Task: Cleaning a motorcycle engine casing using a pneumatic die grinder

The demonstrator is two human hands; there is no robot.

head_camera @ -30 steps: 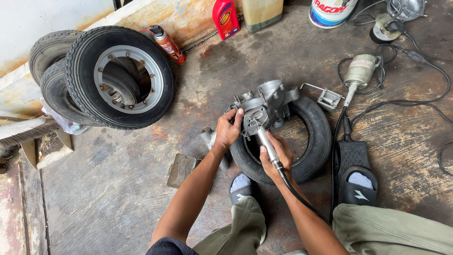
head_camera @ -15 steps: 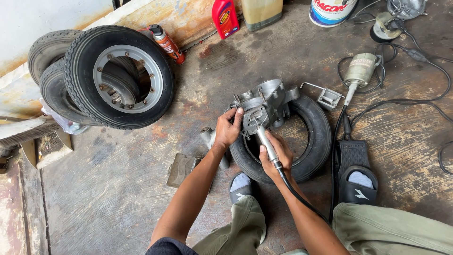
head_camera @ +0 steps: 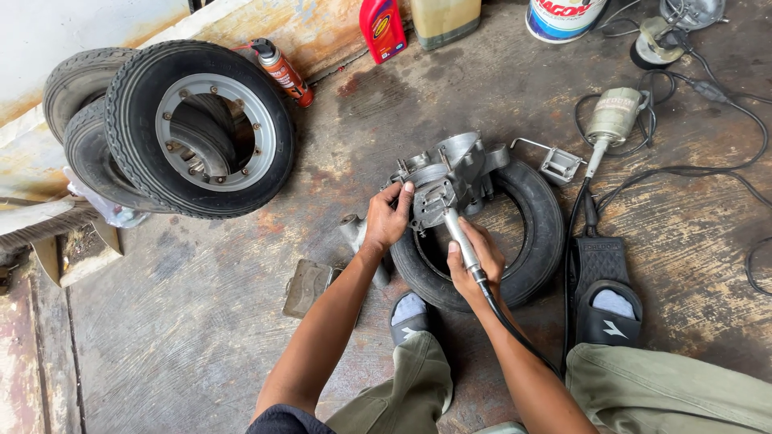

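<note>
Where the person sits on the floor, two olive-trousered knees and two black sandals (head_camera: 607,309) frame the work. Right hand (head_camera: 474,261): fingers wrapped shut around a slim metal handpiece (head_camera: 458,229), black cable trailing back along the forearm, tip set against the casting. Left hand (head_camera: 388,221): fingers curled over the near edge of the grey metal casting (head_camera: 450,177), thumb out on top. The casting rests on a small bare tyre (head_camera: 531,233) lying flat on the stained concrete. Just left: a short metal tube (head_camera: 354,233) and a flat plate (head_camera: 305,288). Right: a cylindrical motor (head_camera: 615,116) with looped black cables. Far left: a rimmed wheel (head_camera: 205,128) leaning on two more tyres. Along the wall: spray can (head_camera: 281,72), lying tilted; red bottle (head_camera: 382,28), upright, capped; a yellowish jug (head_camera: 446,20), contents not discernible; a white tin (head_camera: 563,18), contents hidden.
</note>
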